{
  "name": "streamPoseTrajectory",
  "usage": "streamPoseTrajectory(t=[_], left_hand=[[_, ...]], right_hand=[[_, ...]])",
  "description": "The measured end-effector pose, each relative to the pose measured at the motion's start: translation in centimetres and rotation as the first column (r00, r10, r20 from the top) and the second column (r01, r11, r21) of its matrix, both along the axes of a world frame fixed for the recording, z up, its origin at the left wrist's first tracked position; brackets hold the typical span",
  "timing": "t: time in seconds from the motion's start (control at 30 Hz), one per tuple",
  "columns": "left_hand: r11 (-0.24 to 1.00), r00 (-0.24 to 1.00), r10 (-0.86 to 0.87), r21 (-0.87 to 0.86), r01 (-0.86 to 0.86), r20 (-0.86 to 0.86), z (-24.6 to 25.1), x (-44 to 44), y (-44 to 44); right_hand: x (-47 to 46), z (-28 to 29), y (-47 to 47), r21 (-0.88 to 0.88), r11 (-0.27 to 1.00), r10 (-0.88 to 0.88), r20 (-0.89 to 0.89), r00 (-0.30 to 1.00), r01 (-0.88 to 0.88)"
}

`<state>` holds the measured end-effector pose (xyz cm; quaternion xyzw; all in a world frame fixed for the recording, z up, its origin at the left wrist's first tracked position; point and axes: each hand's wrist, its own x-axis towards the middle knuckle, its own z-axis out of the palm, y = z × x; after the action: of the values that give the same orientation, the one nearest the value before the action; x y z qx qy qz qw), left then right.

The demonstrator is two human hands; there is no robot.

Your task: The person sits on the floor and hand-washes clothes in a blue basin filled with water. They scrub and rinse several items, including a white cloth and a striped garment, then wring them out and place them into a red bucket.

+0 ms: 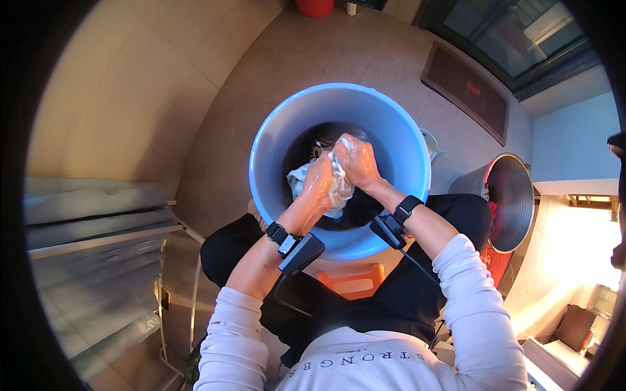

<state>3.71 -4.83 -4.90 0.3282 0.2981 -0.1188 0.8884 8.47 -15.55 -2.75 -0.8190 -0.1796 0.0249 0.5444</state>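
Note:
Wet white cloth is bunched between my two fists, above the inside of a large blue plastic tub. My left hand grips it from the left side, and my right hand clenches its upper right part. Both hands look wet, with what seems to be suds on the skin. Part of the cloth hangs down toward dark contents low in the tub, either dark water or dark fabric. Patterned fabric shows just behind the cloth. The tub stands between my knees.
An orange plastic stool sits close in front of me. To the right are a metal bucket and a doormat by a glass door. A rack with hanging cloths stands at left. A red bucket is at the far wall.

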Motion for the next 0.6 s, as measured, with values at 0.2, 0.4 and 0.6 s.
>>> streamPoseTrajectory(t=[0.2,0.4,0.6], left_hand=[[0.994,0.978,0.105,-0.010,-0.109,-0.178,3.3,-0.7,-0.2],[0.977,1.000,-0.021,-0.212,0.018,-0.014,4.4,1.0,1.9],[0.998,0.985,-0.054,0.029,0.050,0.164,5.0,0.2,7.1]], right_hand=[[-1.9,1.0,0.6,0.001,0.993,0.112,0.194,0.975,-0.115],[1.5,-0.1,-1.4,0.006,0.998,0.058,-0.154,0.986,-0.057],[2.2,0.0,-4.8,0.154,0.916,0.399,-0.445,0.802,-0.371]])
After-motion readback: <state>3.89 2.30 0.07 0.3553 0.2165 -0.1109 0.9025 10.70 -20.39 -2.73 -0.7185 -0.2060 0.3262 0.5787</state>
